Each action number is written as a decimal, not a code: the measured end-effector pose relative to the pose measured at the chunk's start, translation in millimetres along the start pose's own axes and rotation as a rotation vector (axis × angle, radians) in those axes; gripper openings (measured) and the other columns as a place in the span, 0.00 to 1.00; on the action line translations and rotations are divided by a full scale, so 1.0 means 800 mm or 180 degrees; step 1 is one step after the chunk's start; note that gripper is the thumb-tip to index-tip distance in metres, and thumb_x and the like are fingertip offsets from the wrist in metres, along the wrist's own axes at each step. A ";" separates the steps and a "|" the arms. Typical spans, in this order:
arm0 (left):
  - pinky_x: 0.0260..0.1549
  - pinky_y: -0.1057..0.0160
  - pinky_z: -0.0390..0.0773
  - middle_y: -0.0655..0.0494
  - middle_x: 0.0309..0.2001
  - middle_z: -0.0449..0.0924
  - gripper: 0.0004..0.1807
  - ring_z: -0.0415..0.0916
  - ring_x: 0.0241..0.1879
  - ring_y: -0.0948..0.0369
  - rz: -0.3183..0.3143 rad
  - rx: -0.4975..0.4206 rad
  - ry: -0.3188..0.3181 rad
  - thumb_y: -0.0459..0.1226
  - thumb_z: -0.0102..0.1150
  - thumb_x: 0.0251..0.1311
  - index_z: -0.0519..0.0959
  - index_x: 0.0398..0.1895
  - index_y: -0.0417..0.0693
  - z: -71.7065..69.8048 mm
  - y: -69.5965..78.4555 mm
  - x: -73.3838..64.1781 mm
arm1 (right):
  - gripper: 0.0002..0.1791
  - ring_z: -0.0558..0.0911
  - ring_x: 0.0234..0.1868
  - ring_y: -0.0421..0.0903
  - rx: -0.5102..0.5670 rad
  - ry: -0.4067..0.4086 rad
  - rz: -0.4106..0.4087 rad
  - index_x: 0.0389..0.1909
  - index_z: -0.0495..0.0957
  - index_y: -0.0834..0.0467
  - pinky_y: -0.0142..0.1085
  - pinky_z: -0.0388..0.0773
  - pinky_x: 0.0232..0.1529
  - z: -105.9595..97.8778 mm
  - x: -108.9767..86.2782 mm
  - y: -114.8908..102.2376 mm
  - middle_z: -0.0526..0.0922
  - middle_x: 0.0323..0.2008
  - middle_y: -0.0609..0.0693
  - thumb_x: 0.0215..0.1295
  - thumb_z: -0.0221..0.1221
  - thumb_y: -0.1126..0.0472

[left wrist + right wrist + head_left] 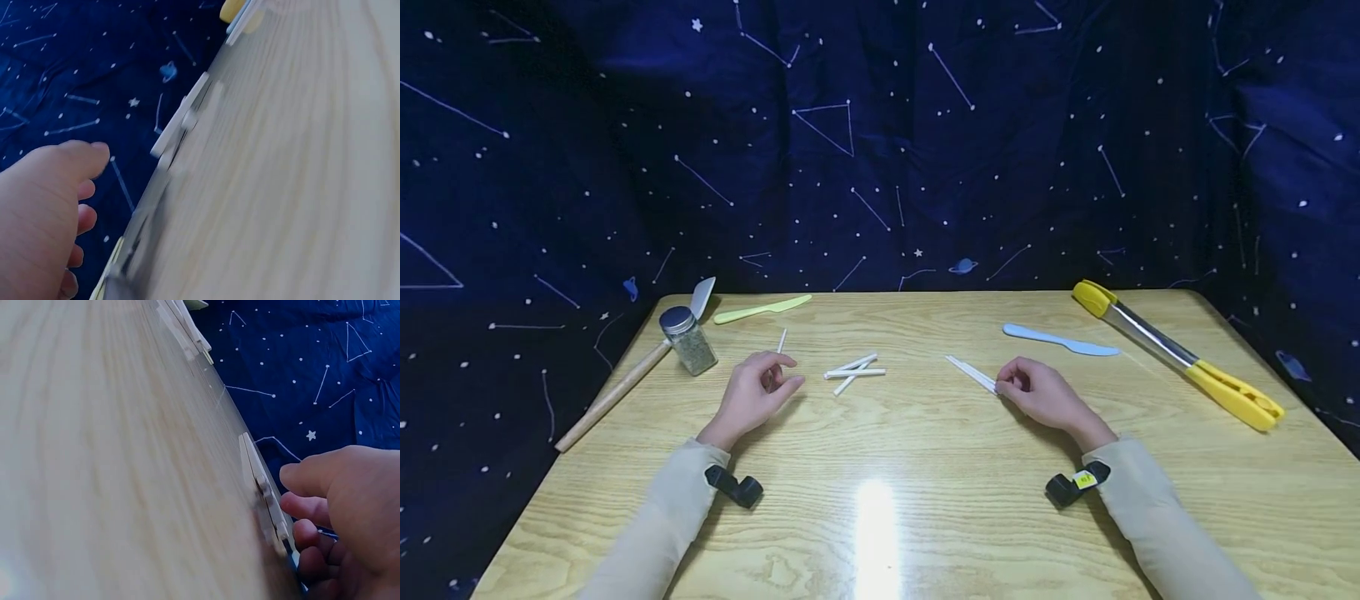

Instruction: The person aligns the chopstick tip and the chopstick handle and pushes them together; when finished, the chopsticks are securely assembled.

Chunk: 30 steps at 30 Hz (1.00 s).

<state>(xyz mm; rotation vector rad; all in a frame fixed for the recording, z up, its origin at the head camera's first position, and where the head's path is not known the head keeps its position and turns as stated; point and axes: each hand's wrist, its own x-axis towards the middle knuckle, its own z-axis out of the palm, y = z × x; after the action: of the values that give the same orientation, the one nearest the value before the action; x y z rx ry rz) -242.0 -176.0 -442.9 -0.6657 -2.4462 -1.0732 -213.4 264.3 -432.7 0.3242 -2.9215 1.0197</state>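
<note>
My left hand point(757, 388), loosely curled with nothing between thumb and fingers, hovers low over the table on the left. A thin white stick point(782, 339) pokes out from behind it, its near part hidden by the fingers. Between the hands lies a small crossed pile of white sticks point(859, 372). On the right, my right hand point(1037, 390) has its fingertips at the near end of a couple of white sticks point(970, 372) lying side by side. In the right wrist view, a gap shows between thumb and forefinger, and these sticks point(259, 481) lie on the table beside them.
Left of the left hand, a glass spice jar point(691, 342) with a dark lid stands by a wooden-handled spatula point(617, 395). A yellow-green plastic knife point(763, 309) lies behind. Beyond the right hand are a blue plastic knife point(1060, 339) and yellow-ended tongs point(1176, 354).
</note>
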 end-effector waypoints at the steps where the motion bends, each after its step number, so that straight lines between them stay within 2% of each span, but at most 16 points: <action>1: 0.26 0.67 0.70 0.57 0.23 0.73 0.12 0.67 0.24 0.63 0.0018 -0.0025 0.0006 0.35 0.71 0.51 0.82 0.38 0.41 0.005 0.002 0.001 | 0.07 0.69 0.28 0.42 -0.0008 0.0009 -0.0001 0.38 0.77 0.60 0.31 0.64 0.29 0.001 -0.001 0.001 0.72 0.26 0.48 0.64 0.60 0.60; 9: 0.26 0.68 0.70 0.57 0.24 0.73 0.11 0.67 0.25 0.64 0.0122 -0.0098 -0.0041 0.34 0.72 0.49 0.83 0.37 0.43 0.035 0.016 0.013 | 0.07 0.68 0.28 0.42 -0.0048 0.0136 0.0010 0.37 0.78 0.61 0.31 0.63 0.29 0.002 -0.004 -0.001 0.72 0.26 0.48 0.63 0.61 0.60; 16: 0.28 0.64 0.68 0.55 0.23 0.73 0.12 0.67 0.25 0.60 0.0231 0.0123 0.0128 0.36 0.74 0.47 0.84 0.35 0.43 0.043 0.030 0.024 | 0.08 0.69 0.29 0.43 -0.0200 0.0111 0.0014 0.38 0.79 0.62 0.32 0.63 0.30 0.005 -0.003 -0.002 0.73 0.27 0.48 0.62 0.61 0.60; 18: 0.29 0.63 0.69 0.54 0.24 0.74 0.14 0.68 0.28 0.59 0.0227 0.0242 0.0073 0.38 0.74 0.46 0.84 0.36 0.43 0.044 0.035 0.027 | 0.08 0.69 0.29 0.43 -0.0221 0.0119 0.0029 0.37 0.78 0.62 0.33 0.63 0.30 0.005 -0.003 -0.003 0.73 0.27 0.48 0.62 0.61 0.61; 24: 0.33 0.60 0.66 0.52 0.28 0.76 0.15 0.67 0.32 0.56 0.0061 0.0483 -0.0257 0.41 0.75 0.46 0.86 0.37 0.46 0.052 0.044 0.035 | 0.08 0.70 0.29 0.43 -0.0242 0.0133 0.0034 0.36 0.79 0.62 0.33 0.65 0.32 0.005 -0.002 -0.006 0.75 0.27 0.49 0.62 0.61 0.60; 30: 0.32 0.59 0.64 0.54 0.28 0.75 0.11 0.66 0.31 0.57 0.0122 0.0605 -0.0347 0.41 0.74 0.46 0.87 0.32 0.48 0.065 0.050 0.042 | 0.07 0.70 0.28 0.43 -0.0214 0.0148 0.0043 0.35 0.79 0.61 0.33 0.65 0.32 0.005 -0.003 -0.009 0.75 0.27 0.48 0.61 0.62 0.61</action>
<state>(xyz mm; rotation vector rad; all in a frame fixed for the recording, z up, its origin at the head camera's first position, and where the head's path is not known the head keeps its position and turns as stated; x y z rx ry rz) -254.8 -103.3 -435.3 -0.7228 -2.5758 -0.7963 -209.5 257.0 -431.9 0.2749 -2.9124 0.9154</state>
